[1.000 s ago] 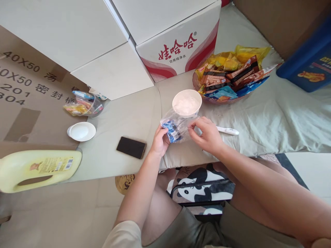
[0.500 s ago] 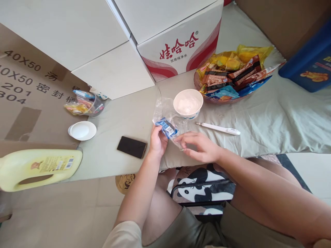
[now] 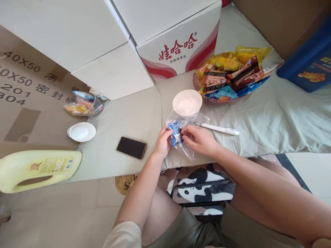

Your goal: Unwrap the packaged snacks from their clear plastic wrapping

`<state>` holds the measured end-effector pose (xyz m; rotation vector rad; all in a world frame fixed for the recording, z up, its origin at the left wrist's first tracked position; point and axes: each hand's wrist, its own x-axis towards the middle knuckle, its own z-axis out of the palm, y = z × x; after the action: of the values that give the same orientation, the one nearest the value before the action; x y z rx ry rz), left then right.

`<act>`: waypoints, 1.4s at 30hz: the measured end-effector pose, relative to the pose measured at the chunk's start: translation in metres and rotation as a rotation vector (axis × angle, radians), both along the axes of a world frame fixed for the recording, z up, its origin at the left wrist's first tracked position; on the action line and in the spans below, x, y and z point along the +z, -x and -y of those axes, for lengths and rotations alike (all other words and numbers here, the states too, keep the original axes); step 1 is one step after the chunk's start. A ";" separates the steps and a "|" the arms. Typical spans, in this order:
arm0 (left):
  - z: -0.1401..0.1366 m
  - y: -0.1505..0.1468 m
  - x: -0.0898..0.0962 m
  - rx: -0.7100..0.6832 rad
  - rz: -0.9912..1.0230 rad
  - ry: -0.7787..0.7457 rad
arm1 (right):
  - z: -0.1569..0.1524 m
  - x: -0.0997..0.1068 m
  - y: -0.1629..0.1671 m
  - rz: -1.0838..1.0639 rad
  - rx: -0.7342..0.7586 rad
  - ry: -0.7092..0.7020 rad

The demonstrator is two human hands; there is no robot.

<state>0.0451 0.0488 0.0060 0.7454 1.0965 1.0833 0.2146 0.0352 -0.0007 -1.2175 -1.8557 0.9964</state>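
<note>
Between my two hands is a small clear plastic packet (image 3: 176, 135) with a blue printed label. My left hand (image 3: 163, 142) is closed on its left side, thumb over the blue part. From the right, the bent fingers of my right hand (image 3: 200, 139) pinch the packet near a dark patch. Clear film spreads above and below the fingers. Just beyond stands a white paper bowl (image 3: 187, 103) with pale, translucent contents. A white utility knife (image 3: 219, 128) lies right of the bowl, its left end close to the film.
A black phone (image 3: 131, 147) lies to the left. Farther left are a small white bowl (image 3: 82, 132), a yellow jug (image 3: 41, 170) and a cup of wrapped snacks (image 3: 85, 105). Behind stand a snack basket (image 3: 232, 77), a white carton (image 3: 178, 51) and a blue container (image 3: 307, 58).
The packet and my left hand have shifted right. My right hand has moved up against the packet's right side. The film now spreads near the knife's left end.
</note>
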 end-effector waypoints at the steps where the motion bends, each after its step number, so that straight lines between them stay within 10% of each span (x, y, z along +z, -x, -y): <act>1: 0.000 -0.001 0.000 -0.016 0.006 0.003 | 0.000 0.000 0.000 0.010 0.003 0.011; 23: 0.004 -0.004 0.000 -0.046 0.149 -0.052 | 0.000 0.000 0.002 -0.063 -0.077 0.072; 42: 0.003 0.007 -0.019 -0.078 -0.155 -0.163 | -0.008 -0.014 0.006 -0.341 -0.022 0.092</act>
<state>0.0377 0.0457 -0.0131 1.0072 1.1084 1.0707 0.2088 0.0434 -0.0151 -1.0419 -1.5426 1.2058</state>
